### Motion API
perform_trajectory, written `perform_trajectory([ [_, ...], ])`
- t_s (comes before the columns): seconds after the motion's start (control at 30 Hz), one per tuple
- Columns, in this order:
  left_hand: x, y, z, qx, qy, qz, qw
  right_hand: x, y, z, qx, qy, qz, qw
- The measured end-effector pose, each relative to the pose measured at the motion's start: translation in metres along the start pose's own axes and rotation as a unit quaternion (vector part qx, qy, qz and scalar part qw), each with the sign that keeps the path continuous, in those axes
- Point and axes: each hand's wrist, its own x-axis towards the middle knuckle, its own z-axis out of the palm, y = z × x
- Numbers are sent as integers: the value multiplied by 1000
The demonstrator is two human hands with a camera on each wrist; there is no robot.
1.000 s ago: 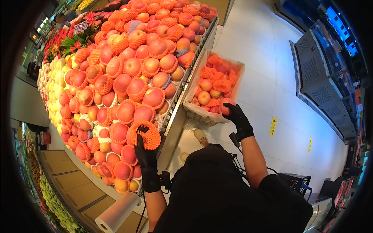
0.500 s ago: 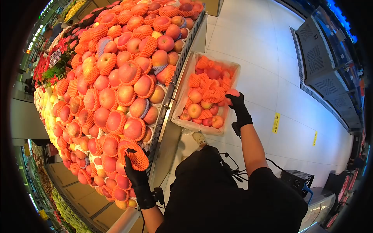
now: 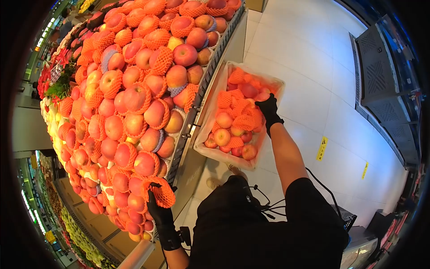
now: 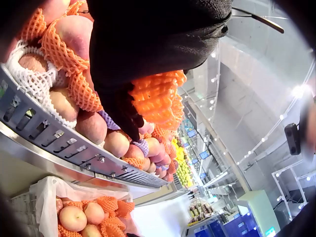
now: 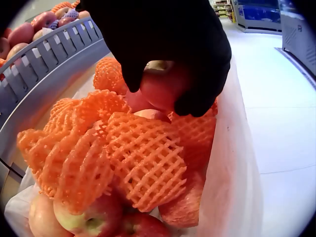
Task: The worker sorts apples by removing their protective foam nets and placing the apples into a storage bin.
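The black-gloved left hand (image 3: 160,210) holds an empty orange foam net (image 3: 164,195) over the near edge of the piled apples (image 3: 145,163); the left wrist view shows the net (image 4: 159,98) beside the dark fingers. Over the far right part of a lined crate (image 3: 202,150), the gloved right hand (image 3: 268,111) grips a red apple. In the right wrist view that apple (image 5: 165,89) sits between the thumb and fingers of the hand (image 5: 168,44), just above other apples and loose orange nets (image 5: 145,160). Whether it touches the fruit below cannot be told.
A slatted rail (image 3: 186,134) edges the sloping fruit display, with the crate on the floor beside it. Pale floor with yellow stickers (image 3: 322,149) lies to the right, by grey cabinets (image 3: 380,76). A dark basket (image 3: 346,217) and cables are near the person's right side.
The right hand has moved with its apple from the crate's near right side to over its far right part. The left hand still holds the net, and the head view has shifted.
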Motion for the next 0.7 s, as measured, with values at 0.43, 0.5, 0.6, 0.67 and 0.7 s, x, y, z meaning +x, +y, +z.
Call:
perform_trajectory([
  [0.43,13,-10,37,31,1,19,999,40,55,20,47,-20,-53,997],
  [0.5,19,-13,40,19,5,2,1000,32,51,10,74,-6,-81,994],
  [0.6,26,-18,46,129,-20,21,991,10,22,-19,52,-61,-113,990],
  [0.67,38,-29,53,143,-6,36,989,-8,5,-28,170,-188,-158,955],
  [0.7,44,-34,54,143,-33,26,989,-25,-14,-40,299,-297,-44,906],
])
